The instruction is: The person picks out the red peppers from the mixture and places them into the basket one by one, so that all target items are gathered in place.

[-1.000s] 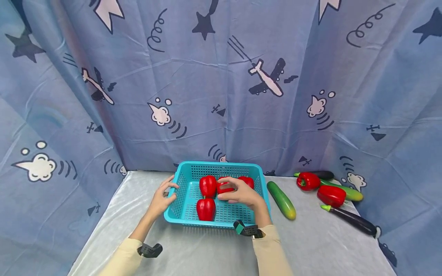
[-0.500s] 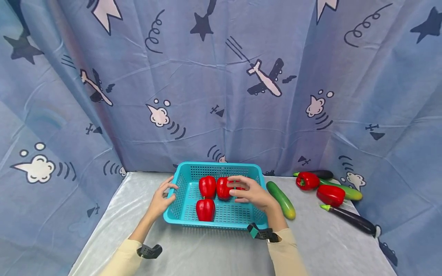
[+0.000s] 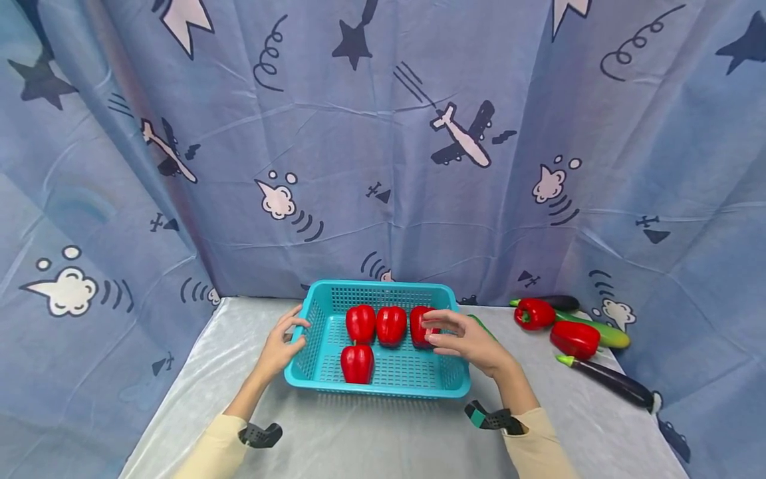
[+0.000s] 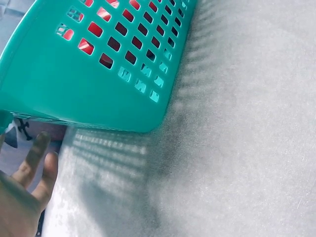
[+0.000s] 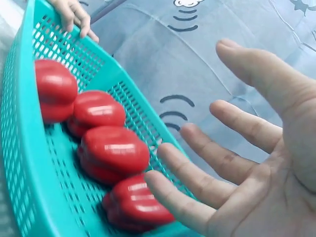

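A turquoise plastic basket [image 3: 377,390] holds several red bell peppers: one at the front [image 3: 357,364], and the left pepper [image 3: 361,324], middle pepper [image 3: 391,326] and right pepper [image 3: 419,324] in a row behind it. My left hand [image 3: 278,347] is at the basket's left side, its fingertips over the rim; relaxed fingers [image 4: 47,178] show beside the basket wall in the left wrist view. Over the basket's right end, my right hand [image 3: 475,344] has its fingers spread, holding nothing. In the head view its fingertips overlap the right pepper.
A cucumber [image 3: 480,324] is mostly hidden behind my right hand. Farther right lie two more red bell peppers [image 3: 576,340], another cucumber [image 3: 613,336], a near eggplant [image 3: 610,382] and a far eggplant [image 3: 564,303]. A patterned blue curtain [image 3: 383,166] hangs behind the table.
My right hand has moved right, from over the middle pepper to the basket's right end, uncovering that pepper and now covering most of the near cucumber. My left hand has stayed put.
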Motion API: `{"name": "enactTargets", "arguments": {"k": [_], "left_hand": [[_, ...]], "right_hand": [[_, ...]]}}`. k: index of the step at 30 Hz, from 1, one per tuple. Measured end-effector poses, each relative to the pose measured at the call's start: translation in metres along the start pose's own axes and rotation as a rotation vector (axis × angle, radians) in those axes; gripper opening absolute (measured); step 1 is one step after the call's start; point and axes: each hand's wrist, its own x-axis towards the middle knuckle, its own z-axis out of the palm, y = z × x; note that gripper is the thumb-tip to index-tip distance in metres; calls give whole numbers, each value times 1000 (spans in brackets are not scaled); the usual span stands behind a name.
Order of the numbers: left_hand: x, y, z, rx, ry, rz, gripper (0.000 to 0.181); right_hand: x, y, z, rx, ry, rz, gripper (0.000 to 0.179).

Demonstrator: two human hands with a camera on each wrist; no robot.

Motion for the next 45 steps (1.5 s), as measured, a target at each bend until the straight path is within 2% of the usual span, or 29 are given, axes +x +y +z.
{"name": "enactTargets", "arguments": {"k": [10, 20, 29, 35, 38, 41, 45], "left_hand": [[0, -1, 2, -15, -3, -6, 25], [-4, -5, 4, -25, 5, 4, 24], [-2, -1, 2, -27, -10, 9, 24], [3, -1, -1, -15, -4, 27, 25], [4, 0, -2, -20, -3, 23, 25], [3, -1, -1, -27, -1, 17, 24], [1, -2, 0, -44, 1, 13, 24]], "right_hand": [[-21, 11, -38, 130, 100, -23, 59], [-49, 29, -70, 158, 254, -3, 34], [-79, 47, -97, 120, 310, 76, 32], [-82, 47, -120, 189, 305, -9, 29], [-80, 47, -130, 216, 345, -37, 31], [-79, 48, -140, 190, 408, -35, 32], [-81, 50, -157, 61, 469, -21, 34]]}}
